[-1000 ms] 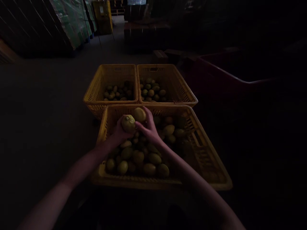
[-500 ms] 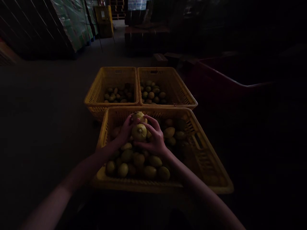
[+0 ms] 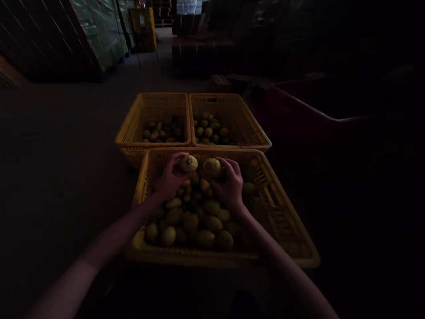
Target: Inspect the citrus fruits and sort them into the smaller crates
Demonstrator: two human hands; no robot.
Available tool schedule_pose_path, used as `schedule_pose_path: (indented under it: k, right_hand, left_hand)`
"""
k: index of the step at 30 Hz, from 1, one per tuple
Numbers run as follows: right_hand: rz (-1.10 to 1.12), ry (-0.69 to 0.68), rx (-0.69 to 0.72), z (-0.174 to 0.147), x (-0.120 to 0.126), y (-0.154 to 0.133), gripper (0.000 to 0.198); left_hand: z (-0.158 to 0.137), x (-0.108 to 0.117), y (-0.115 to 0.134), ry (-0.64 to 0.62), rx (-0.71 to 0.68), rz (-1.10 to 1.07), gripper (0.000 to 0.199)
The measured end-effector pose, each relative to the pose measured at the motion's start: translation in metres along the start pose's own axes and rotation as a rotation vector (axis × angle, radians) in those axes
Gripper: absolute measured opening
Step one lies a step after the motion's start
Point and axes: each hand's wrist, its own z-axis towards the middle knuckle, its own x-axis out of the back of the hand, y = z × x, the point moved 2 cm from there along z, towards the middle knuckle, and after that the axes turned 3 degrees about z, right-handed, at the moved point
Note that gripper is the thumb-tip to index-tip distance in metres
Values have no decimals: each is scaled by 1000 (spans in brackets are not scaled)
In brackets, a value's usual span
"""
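Note:
Both hands are raised over the near yellow plastic crate (image 3: pixel 195 153), close together at its far side. My left hand (image 3: pixel 171 179) is closed around a yellow-green, lemon-like fruit (image 3: pixel 189 163), its knobbed end facing me. In my right hand (image 3: pixel 231 184) is a second lemon-like fruit (image 3: pixel 211 168), gripped between thumb and fingers. A narrow gap separates the two fruits. Beneath them lies a heap of similar oval fruits (image 3: pixel 212 223), green to yellow, mostly in the left and middle of the crate. Dim light hides fine detail on their skins.
Two more yellow crates, a left one (image 3: pixel 128 122) and a right one (image 3: pixel 254 122), stand beyond, each with fruits inside. A dark red bin (image 3: pixel 299 110) is at the right. Small cardboard boxes (image 3: pixel 221 83) lie behind; wrapped green stacks (image 3: pixel 106 37) stand back left.
My hands have moved apart. The two fruits, earlier held close together one behind the other, are now side by side, one in each hand.

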Motion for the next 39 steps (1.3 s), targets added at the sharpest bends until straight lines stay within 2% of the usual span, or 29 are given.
schedule_pose_path:
  k: [6,10,12,15,19,22,28,32,35,39]
  right_hand:
    - [-31,3,45,-2,-4,2,50]
    - [8,-8,27,-3,-4,5,51]
    - [55,-19,5,-3,-4,7,52]
    - [168,-31,-73,-4,-6,9,54]
    - [522,-29,-294,-5,-10,13,61]
    - [746,-74,-448,-6,-11,14,55]
    - [870,-169,-665,-5,-9,13,36]
    - [1006,-213,-758,-3,-11,10,25]
    - [1087,-198,-789,-2,-10,7,23]
    - [1127,-176,-818,-2,-8,6,25]
  left_hand:
    - [1,3,-10,-172,-202,311,58]
    - [3,5,-8,-158,-311,425,55]
    - [3,5,-5,-123,-318,445,53]
    - [4,5,-3,-116,-225,373,53]
    - [4,6,-5,-164,46,146,48]
    - [3,7,-9,-145,207,-40,44]
    - [5,3,-14,-2,478,-328,24]
    - [6,-2,-5,17,676,-429,30]
    - [8,-2,2,-26,705,-452,39]
    - [10,3,4,-45,648,-422,38]
